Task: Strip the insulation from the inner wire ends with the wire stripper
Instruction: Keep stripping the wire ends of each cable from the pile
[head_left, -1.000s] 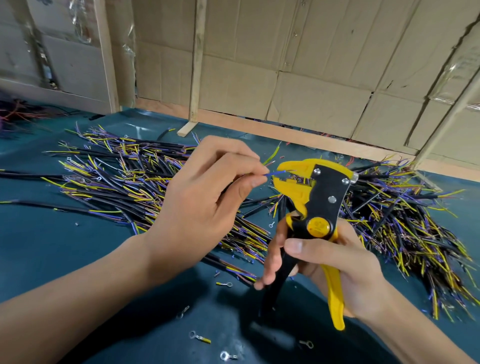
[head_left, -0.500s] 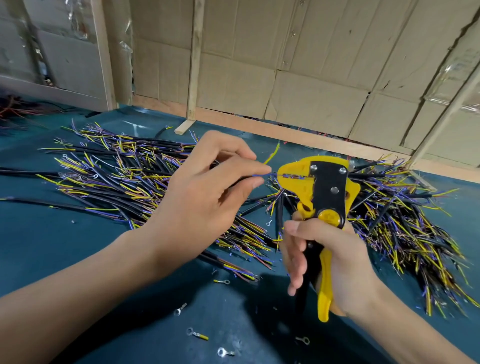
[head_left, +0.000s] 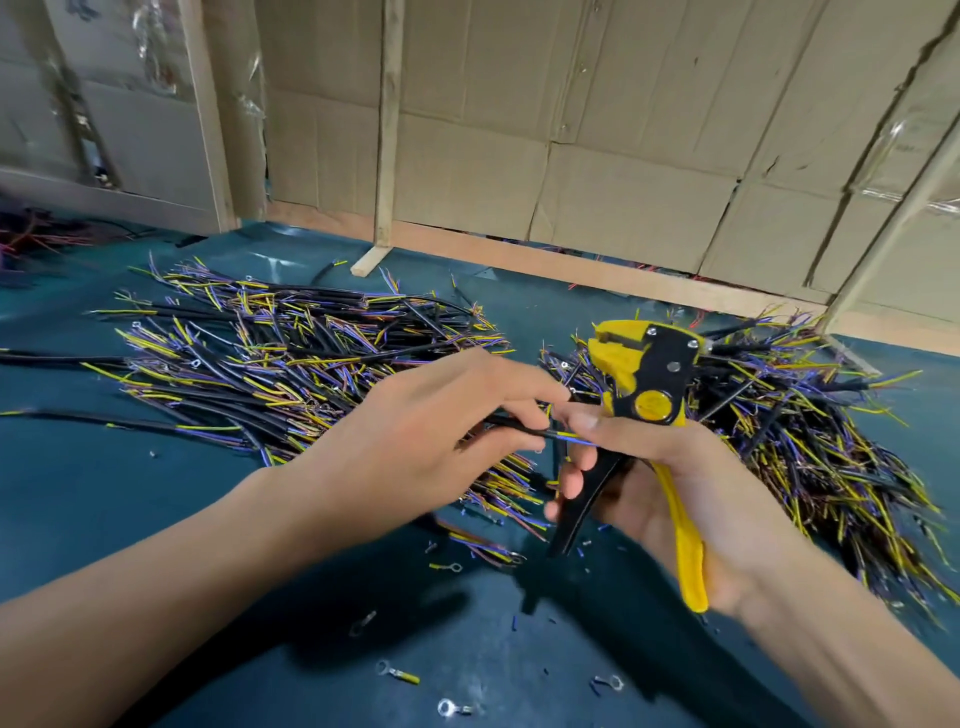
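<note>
My right hand (head_left: 670, 483) grips the yellow and black wire stripper (head_left: 649, 379) by its handles, jaws pointing up and away from me. My left hand (head_left: 436, 431) pinches a black cable (head_left: 514, 423) whose yellow and blue inner wire ends (head_left: 569, 438) stick out to the right and touch my right thumb, below the stripper's jaws. The wire ends are not in the jaws.
A pile of black cables with yellow and blue ends (head_left: 270, 358) lies on the teal table (head_left: 78, 499) at left; a second pile (head_left: 810, 426) lies at right. Ring terminals (head_left: 397, 673) and insulation bits are scattered near me. Cardboard walls (head_left: 597, 156) stand behind.
My left hand has drawn the cable down and out of the stripper's jaws to my right thumb. The stripper's handles have spread apart again.
</note>
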